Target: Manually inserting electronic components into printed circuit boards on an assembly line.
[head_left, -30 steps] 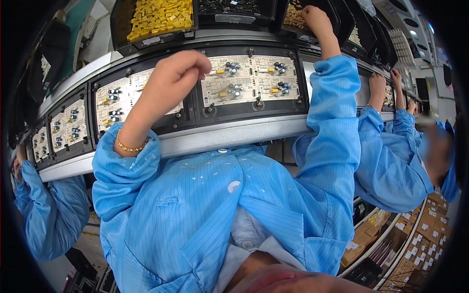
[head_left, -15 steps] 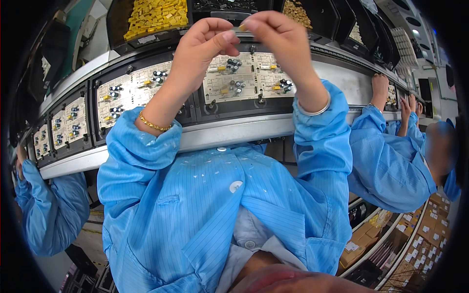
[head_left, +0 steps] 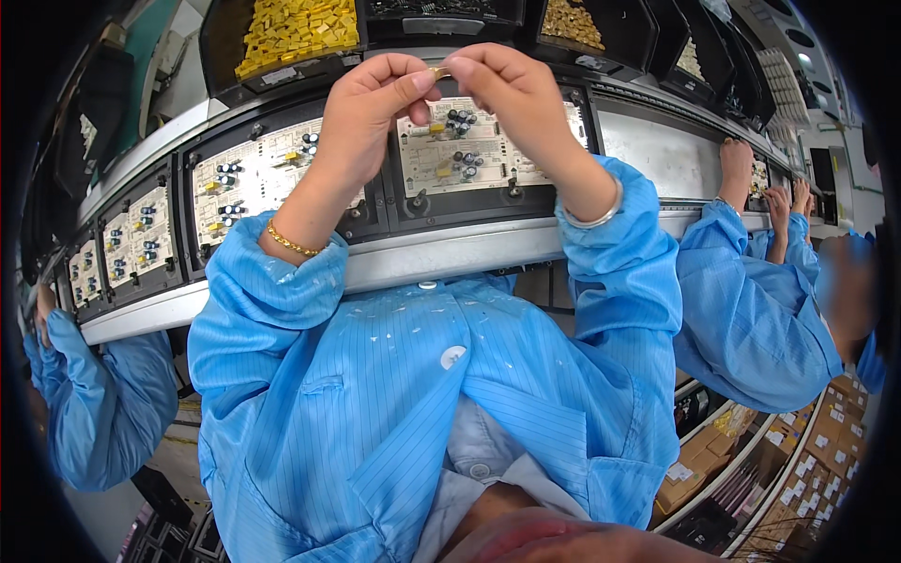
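My left hand [head_left: 368, 113] and my right hand [head_left: 511, 98] meet above a circuit board [head_left: 497, 167], fingertips pinched. Between them is a small golden-brown electronic component [head_left: 439, 72], mostly covered by the fingers; both hands grip it. The pale board beneath lies in a black frame and carries dark round capacitors [head_left: 460, 120] and yellow block-shaped parts [head_left: 444, 169]. Part of it is hidden under my right hand and wrist. To the left, another populated board [head_left: 258, 178] sits partly behind my left forearm.
Beyond the boards stand black bins, one with yellow blocks [head_left: 298, 38], another with small brown parts [head_left: 572, 26]. A metal rail [head_left: 450, 251] runs along the near side. Co-workers' blue sleeves [head_left: 751, 291] and hands [head_left: 736, 169] are at right; another person [head_left: 108, 403] is at left.
My hands have come down slightly toward the board, and their fingertips have drawn together around the small component. The boards appear shifted a little to the right in view.
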`<action>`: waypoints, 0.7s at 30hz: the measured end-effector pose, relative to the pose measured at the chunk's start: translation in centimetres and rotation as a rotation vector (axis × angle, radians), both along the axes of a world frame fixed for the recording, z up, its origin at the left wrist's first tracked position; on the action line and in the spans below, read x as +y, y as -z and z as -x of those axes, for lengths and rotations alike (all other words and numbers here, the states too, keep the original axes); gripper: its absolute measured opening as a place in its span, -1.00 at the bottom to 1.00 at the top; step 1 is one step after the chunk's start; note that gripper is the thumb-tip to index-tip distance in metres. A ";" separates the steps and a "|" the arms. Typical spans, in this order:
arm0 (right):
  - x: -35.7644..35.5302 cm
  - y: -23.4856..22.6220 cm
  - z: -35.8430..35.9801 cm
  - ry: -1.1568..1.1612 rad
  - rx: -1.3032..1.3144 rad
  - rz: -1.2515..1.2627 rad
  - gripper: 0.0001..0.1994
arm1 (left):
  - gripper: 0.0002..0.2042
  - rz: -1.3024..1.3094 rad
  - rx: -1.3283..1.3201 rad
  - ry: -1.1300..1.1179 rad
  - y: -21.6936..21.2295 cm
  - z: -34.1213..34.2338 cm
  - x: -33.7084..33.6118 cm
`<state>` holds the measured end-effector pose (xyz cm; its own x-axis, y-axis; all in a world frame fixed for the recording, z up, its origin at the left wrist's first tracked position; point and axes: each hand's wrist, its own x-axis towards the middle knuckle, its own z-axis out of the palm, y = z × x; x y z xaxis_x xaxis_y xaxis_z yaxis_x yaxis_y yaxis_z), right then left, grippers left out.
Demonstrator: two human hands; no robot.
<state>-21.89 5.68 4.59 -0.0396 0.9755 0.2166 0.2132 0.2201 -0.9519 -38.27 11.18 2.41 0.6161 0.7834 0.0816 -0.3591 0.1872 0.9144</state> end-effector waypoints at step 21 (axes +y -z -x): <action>-1.3 4.1 -10.0 0.080 0.291 0.089 -0.81 | -0.86 -0.960 1.281 0.252 -0.9 -4.2 2.7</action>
<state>-11.84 4.41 0.46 0.0893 0.9886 0.1215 -0.0577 0.1269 -0.9902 -34.04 13.86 3.35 0.7596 0.6234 -0.1853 0.6401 -0.6661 0.3829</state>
